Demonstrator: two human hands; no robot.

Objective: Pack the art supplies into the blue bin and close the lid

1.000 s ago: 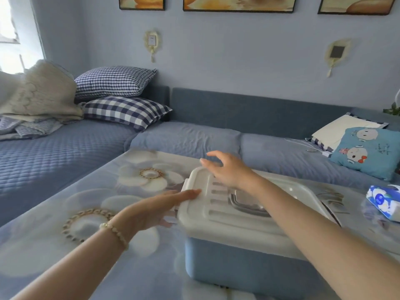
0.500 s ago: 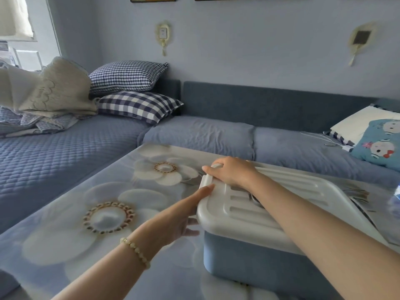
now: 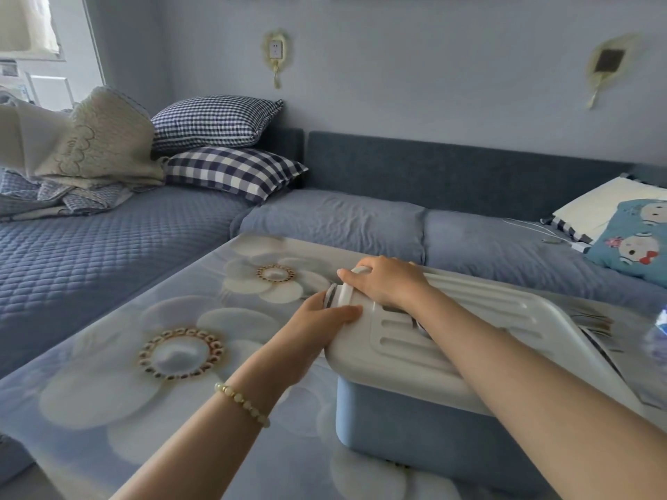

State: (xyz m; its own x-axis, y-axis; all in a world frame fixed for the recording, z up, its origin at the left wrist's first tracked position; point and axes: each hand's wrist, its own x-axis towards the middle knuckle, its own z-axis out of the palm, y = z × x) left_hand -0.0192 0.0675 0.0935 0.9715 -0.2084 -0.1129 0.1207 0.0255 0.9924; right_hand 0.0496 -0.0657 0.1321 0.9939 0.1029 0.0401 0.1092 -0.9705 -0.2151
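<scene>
The blue bin (image 3: 415,416) stands on the flowered table at the lower right, with its white ribbed lid (image 3: 480,319) lying on top. My left hand (image 3: 317,323) grips the lid's left end, thumb on top and fingers round the latch at the edge. My right hand (image 3: 388,283) rests on the lid's far left corner, its fingers curled over the rim. My right forearm crosses the lid and hides its handle recess. What lies inside the bin is hidden.
The table carries a glossy blue cloth with large white flowers (image 3: 180,351). Papers (image 3: 592,319) and a blue-white packet (image 3: 658,330) lie to the right of the bin. Blue sofa cushions (image 3: 335,221) and checked pillows (image 3: 231,171) stand behind.
My left hand slid from flat beside the lid to gripping its left end latch. My right hand curled over the far corner. The view shifted left and closer.
</scene>
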